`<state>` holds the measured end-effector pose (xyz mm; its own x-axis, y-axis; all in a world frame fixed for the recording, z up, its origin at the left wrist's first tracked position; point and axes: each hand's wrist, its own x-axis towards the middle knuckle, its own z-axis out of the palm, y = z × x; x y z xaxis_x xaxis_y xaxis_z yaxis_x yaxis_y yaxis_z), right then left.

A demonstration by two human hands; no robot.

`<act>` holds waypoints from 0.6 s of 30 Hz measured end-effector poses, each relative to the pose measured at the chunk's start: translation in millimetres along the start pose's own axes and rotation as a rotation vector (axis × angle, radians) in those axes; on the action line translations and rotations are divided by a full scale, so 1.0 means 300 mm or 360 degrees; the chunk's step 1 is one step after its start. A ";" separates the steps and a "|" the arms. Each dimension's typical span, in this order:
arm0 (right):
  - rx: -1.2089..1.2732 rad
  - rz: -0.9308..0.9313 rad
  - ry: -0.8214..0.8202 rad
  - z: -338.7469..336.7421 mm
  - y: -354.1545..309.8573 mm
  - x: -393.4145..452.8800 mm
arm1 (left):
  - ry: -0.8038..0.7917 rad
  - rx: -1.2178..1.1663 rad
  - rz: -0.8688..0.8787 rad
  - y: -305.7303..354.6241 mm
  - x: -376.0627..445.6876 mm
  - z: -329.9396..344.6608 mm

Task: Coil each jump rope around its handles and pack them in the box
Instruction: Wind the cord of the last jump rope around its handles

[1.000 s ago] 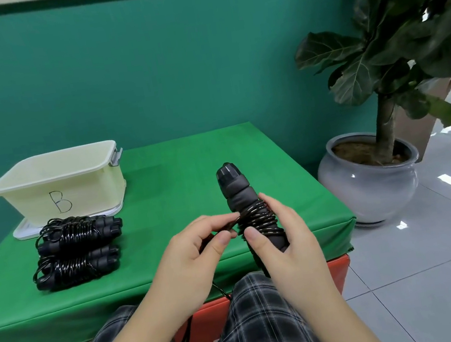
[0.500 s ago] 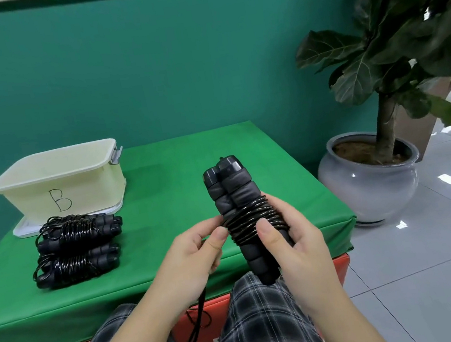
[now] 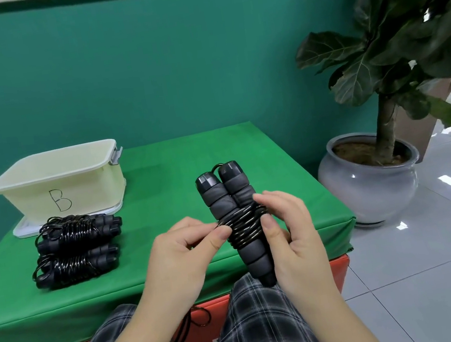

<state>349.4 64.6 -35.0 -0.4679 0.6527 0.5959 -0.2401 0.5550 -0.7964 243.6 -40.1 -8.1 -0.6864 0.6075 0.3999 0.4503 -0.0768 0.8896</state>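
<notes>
Head view: hands cover the jump rope — box interior unseen.

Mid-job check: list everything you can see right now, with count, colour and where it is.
box: 1, cream, marked B, back left of table, on a white lid
lid: 1, white, under box
coiled ropes: 2, black, on table in front of box, side by side
held rope: 1, black, partly coiled round its paired handles, loose end hanging to the lap
table: 1, green cover over red base
plant: 1, dark green, in grey pot on floor, right
pot: 1, grey
left hand: pinches the cord at the coil
right hand: holds the handles
</notes>
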 end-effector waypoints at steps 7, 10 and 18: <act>0.0122 0.0157 -0.0153 -0.003 -0.015 0.002 | 0.0025 -0.0087 0.0050 0.028 -0.003 -0.011; 0.0236 0.0323 -0.0329 -0.011 -0.029 -0.006 | 0.0023 -0.0165 0.0059 0.031 -0.005 -0.007; -0.0210 0.0431 -0.0364 -0.010 -0.018 -0.012 | -0.0173 0.0014 0.0112 0.020 -0.013 -0.004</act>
<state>355.1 60.7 -32.5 -0.6809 0.6610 0.3154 0.0228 0.4496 -0.8930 248.4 -44.0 -4.0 -0.5872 0.6828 0.4348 0.5006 -0.1158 0.8579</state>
